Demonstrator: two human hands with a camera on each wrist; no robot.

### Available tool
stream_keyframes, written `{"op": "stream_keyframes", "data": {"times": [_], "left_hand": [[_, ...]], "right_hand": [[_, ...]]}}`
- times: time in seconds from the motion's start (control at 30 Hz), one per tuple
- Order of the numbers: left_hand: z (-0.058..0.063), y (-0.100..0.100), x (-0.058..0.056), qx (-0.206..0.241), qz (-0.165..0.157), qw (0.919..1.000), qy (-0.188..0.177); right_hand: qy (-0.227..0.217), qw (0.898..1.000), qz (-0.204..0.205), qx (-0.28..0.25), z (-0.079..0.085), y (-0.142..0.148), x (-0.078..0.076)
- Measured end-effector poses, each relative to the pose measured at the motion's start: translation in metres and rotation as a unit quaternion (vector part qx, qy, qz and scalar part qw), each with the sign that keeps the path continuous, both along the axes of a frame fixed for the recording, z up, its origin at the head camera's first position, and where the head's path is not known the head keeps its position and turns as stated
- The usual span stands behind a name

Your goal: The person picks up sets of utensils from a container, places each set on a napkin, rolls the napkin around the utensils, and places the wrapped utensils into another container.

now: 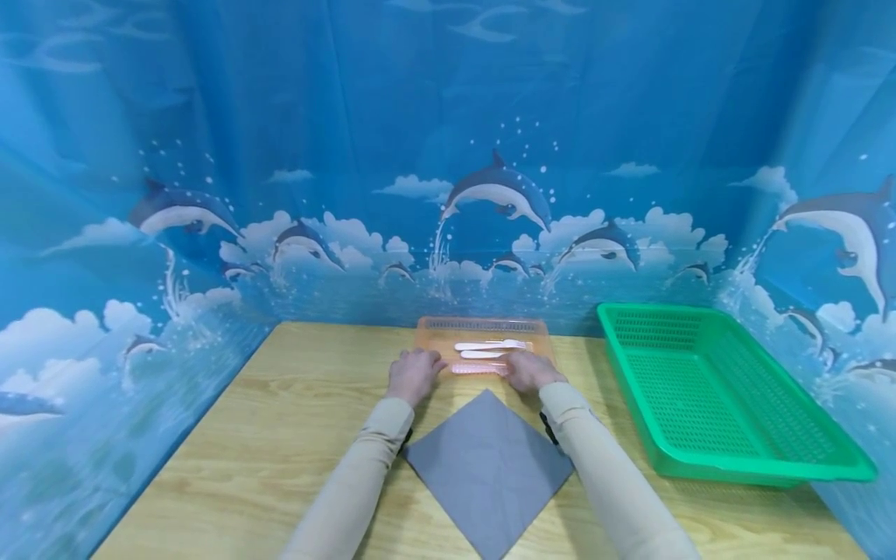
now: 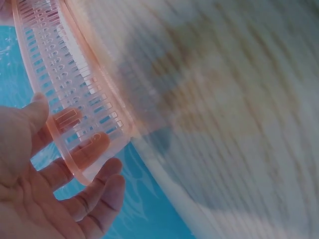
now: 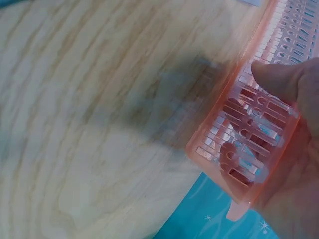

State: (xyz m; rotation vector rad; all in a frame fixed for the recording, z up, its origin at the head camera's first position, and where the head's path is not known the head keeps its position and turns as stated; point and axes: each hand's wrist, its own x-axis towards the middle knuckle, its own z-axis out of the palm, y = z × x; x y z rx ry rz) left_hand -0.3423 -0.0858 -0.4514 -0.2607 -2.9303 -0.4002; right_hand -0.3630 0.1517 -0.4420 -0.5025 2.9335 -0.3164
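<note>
A translucent orange plastic basket with slotted walls stands at the back of the table. In it lie a white plastic fork and a second white utensil, whose right end is hidden by my right hand. My left hand grips the basket's near left corner; in the left wrist view the fingers show through the slotted wall. At the near right part my right hand holds the same basket, thumb on the wall and fingers showing through it in the right wrist view.
A grey square cloth lies cornerwise on the wooden table between my forearms. To the right stands a large green slotted basket. A blue dolphin-print curtain surrounds the table at the back and sides.
</note>
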Motion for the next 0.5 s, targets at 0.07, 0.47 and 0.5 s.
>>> {"op": "stream_keyframes", "data": {"times": [0.07,0.47,0.5], "left_hand": [[0.0008,-0.0001,0.0002,0.001,0.001,1.0000,-0.001],[0.0044,0.0013,-0.0005,0.001,0.004,0.9999,-0.013],[0.0043,0.0012,-0.0003,-0.002,0.004,0.9999,-0.013]], "right_hand": [[-0.005,1.000,0.003,0.000,-0.0004,-0.0002,-0.0017],[-0.003,1.000,0.001,0.027,0.0009,-0.0012,-0.0060],[-0.007,1.000,-0.003,0.021,0.0004,-0.0014,-0.0057]]}}
